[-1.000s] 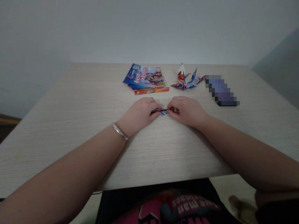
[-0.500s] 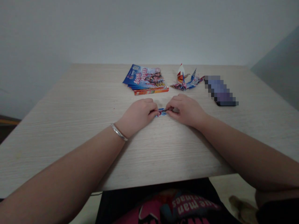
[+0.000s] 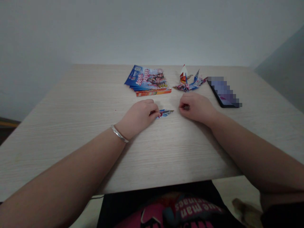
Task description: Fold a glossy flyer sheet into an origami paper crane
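Note:
My left hand pinches one end of a small folded paper piece, printed blue, red and white. Its pointed free end lies toward the right, close to the tabletop. A short gap to the right of that tip, my right hand rests on the table with its fingers curled together, and nothing shows in them. Part of the paper is hidden under the left fingers. Behind the right hand stand folded paper cranes in blue, red, orange and white.
A fanned stack of printed leaflets lies at the back middle of the pale wooden table. To the right is a phone with its screen blurred out. A wall rises behind the table's far edge.
My right hand has let go of the folded paper and moved to the right, uncovering its pointed end. My left hand keeps its pinch in nearly the same place.

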### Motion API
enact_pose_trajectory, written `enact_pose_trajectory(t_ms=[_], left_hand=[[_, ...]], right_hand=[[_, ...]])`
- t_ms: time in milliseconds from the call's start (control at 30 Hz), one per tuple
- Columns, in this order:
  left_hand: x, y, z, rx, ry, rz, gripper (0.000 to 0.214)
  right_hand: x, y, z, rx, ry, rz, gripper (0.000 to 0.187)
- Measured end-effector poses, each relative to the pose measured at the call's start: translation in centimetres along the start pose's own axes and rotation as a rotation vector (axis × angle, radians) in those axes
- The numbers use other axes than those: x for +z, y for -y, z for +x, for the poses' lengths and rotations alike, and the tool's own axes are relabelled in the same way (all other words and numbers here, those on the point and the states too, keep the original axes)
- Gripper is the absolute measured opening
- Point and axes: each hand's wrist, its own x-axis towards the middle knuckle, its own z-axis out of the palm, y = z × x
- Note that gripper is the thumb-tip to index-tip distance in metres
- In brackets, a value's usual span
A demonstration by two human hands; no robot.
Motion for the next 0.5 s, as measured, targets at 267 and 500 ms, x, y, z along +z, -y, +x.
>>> enact_pose_trajectory(t_ms=[267,500], left_hand=[[0.1,-0.2,0.2,0.001,-0.016,-0.015,0.018],[0.1,-0.2,0.2,-0.001,-0.011,-0.045,0.019]], right_hand=[[1.0,2.3,0.4,-0.148,-0.033,0.158,0.020],[1.3,2.8,0.8,-0.083,-0.008,0.080,0.010]])
